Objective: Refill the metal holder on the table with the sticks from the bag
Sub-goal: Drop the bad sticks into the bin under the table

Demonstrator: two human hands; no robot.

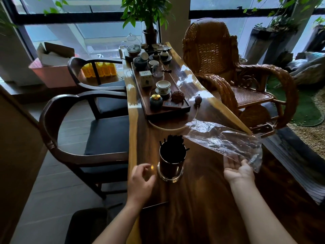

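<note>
reaching in from the near edge on two bare forearms, one along each side of the dark wooden table [202,199]. curling loosely at the left hand [140,182], fingers half bent, thumb and forefinger apart, gripping nothing, hovering just beside the base of the metal holder [171,166] without clearly touching it. turning palm up at the right hand [239,170], fingers spread and cupped under the closed end of the clear plastic bag [223,140], thumb pressing the film against the palm. tilting the bag's open mouth down toward the holder's rim, just beside it.

standing upright between the two hands, holder already bristling with dark sticks [173,140] above its rim; probably nearly full. hard to tell whether any sticks are remaining in the bag, only a few dark streaks showing through the crumpled film.

judging by looks: bag feather-light, limp, slippery, best pinched at the closed end and shaken; sticks thin, stiff, likely brittle, better slid than dropped; holder rigid and fairly heavy, tall enough to tip, best steadied low on its flared base.

lying farther along, a wooden tea tray [175,110] crowded with cups and jars, well apart.
</note>
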